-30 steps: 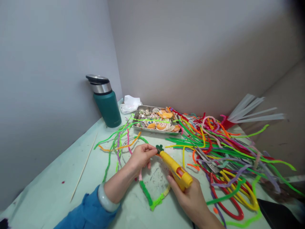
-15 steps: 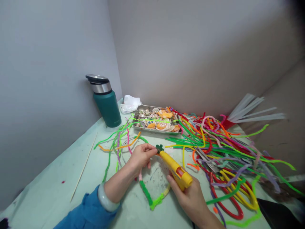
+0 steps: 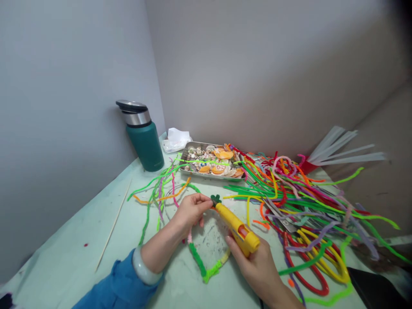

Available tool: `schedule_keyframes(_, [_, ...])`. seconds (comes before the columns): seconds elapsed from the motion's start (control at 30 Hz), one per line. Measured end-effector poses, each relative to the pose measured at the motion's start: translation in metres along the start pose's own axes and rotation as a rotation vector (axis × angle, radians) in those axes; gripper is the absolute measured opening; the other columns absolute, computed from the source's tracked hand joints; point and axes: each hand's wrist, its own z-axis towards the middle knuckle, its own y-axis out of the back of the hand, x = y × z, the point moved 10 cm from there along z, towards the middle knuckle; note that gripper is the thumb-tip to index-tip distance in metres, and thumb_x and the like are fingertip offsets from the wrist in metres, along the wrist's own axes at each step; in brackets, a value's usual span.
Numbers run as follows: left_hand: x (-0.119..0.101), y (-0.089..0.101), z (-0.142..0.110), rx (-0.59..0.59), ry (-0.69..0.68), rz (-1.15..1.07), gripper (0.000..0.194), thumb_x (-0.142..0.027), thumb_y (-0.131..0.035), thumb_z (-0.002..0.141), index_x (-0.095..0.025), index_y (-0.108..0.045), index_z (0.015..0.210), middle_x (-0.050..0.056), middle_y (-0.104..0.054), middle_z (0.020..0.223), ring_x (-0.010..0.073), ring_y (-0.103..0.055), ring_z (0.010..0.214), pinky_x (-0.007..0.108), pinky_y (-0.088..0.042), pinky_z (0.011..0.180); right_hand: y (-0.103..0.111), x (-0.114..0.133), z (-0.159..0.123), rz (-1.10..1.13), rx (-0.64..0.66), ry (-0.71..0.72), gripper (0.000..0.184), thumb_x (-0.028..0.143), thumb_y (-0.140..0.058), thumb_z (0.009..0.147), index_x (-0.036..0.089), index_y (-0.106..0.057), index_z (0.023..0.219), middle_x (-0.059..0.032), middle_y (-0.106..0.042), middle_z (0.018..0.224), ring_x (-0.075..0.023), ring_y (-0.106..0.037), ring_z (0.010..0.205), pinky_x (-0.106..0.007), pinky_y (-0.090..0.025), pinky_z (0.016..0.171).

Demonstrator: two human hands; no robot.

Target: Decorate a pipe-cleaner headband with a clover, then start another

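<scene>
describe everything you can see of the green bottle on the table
The green bottle has a smooth teal-green body that looks like painted metal, a bare silvery band around its neck, and a dark lid with a shiny silvery top. The lid sits tilted rather than level. Faint small lettering low on the body is too small to read. It stands at the far left part of the table, near the wall, leaning in this wide view. Neither hand touches it.

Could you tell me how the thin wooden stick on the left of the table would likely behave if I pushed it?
The thin pale wooden stick looks straight along its length, so it is probably stiff. Being so slender, it is likely light and could snap if bent. It lies flat and seems round, so it may roll sideways.
</scene>
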Motion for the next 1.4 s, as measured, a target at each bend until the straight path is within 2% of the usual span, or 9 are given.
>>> schedule_keyframes(1.4, [0.0016, 0.0007, 0.0013, 0.008, -0.008, 0.016, 0.023, -0.032, -0.066, 0.067, -0.013, -0.057, 0.076, -0.002, -0.062, 0.069, -0.0006, -0.034, 0.027, 0.016, -0.026, 0.027, -0.0016, -0.0031, -0.0001, 0.013, -0.010, -0.002, 0.014, 0.029, -0.054, 0.082, 0.017, -0.059, 0.084, -0.0041, -0.064, 0.073, -0.0176, -0.062, 0.066, -0.027, -0.048, 0.062])
